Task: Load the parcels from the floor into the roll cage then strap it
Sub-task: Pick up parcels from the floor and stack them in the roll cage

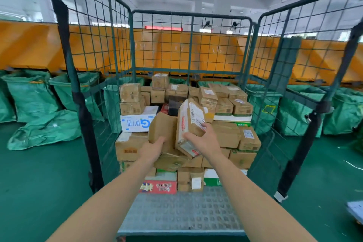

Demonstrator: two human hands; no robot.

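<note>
Both hands are busy here: left hand [152, 148] grips the bottom corner of a plain brown box [163, 127], and right hand [204, 139] has its fingers curled round the lower end of a taped box [189, 122] with a shipping label on it. That one's tilted, top leaning toward 11 o'clock. The two boxes touch each other and are held up pretty much dead centre, right in front of the load

Under the forearms at 6 o'clock you can see the grey perforated floor of the roll cage [180, 212]. Past that, the stack of parcels [225, 133] fills the back of the cage at 12 o'clock, mostly brown cartons, with a red box [159, 186] on the bottom row at about 7 o'clock from the hands and a white box with blue print [137, 122] at 10 o'clock

One black strap [64, 31] hangs down the front post at 9 o'clock, and a second strap [302, 147] hangs along the post at 3 o'clock

Outside the mesh, green sacks [31, 94] stand on the green floor at 9 and 3 o'clock, and orange chutes [176, 49] run across behind everything at 12
</note>
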